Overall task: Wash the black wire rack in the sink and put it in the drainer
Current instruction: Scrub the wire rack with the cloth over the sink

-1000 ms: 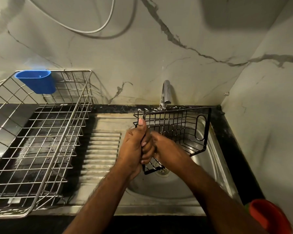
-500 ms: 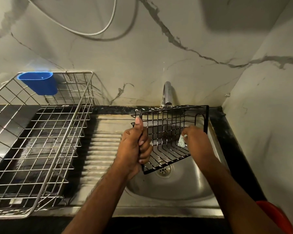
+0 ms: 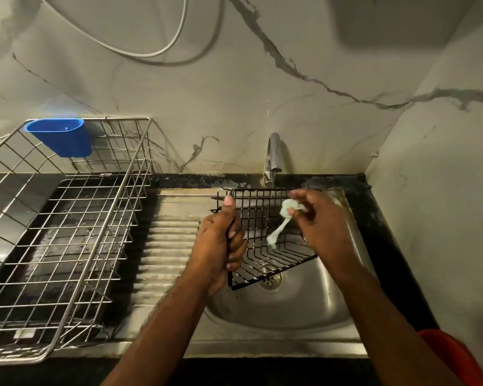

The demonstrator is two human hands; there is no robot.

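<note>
The black wire rack (image 3: pixel 265 238) hangs tilted over the round steel sink (image 3: pixel 285 307), below the chrome tap (image 3: pixel 273 154). The left hand (image 3: pixel 221 246) grips its left edge, fingers curled round the wire; the right hand (image 3: pixel 318 227) pinches a pale stretchy scrap (image 3: pixel 279 224) inside it. The steel wire drainer (image 3: pixel 62 232) stands well to the left.

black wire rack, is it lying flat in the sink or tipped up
Tipped up. The left hand grips the black wire rack by its left edge, holding it tilted over the sink, its lower corner near the drain.
</note>
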